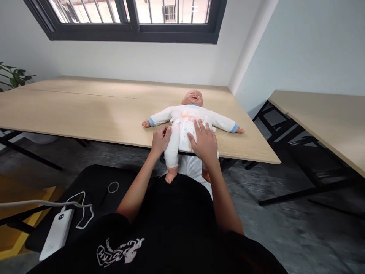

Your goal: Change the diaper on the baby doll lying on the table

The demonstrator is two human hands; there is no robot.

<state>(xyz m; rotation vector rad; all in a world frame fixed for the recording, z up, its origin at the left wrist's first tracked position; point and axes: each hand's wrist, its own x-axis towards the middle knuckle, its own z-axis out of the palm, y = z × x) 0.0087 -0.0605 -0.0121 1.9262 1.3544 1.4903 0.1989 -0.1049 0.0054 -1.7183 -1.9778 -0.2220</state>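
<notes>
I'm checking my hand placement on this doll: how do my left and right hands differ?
Your left hand rests at the top of the doll's white leg, while your right hand lies on its nappy. The left hand's fingers sit close together; the right hand's fingers are spread. Both hands are bare and palm down on the doll.

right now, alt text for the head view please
A left hand and right hand rest on the lower body of a baby doll in white clothes, lying face up on a wooden table, its legs past the edge.
</notes>
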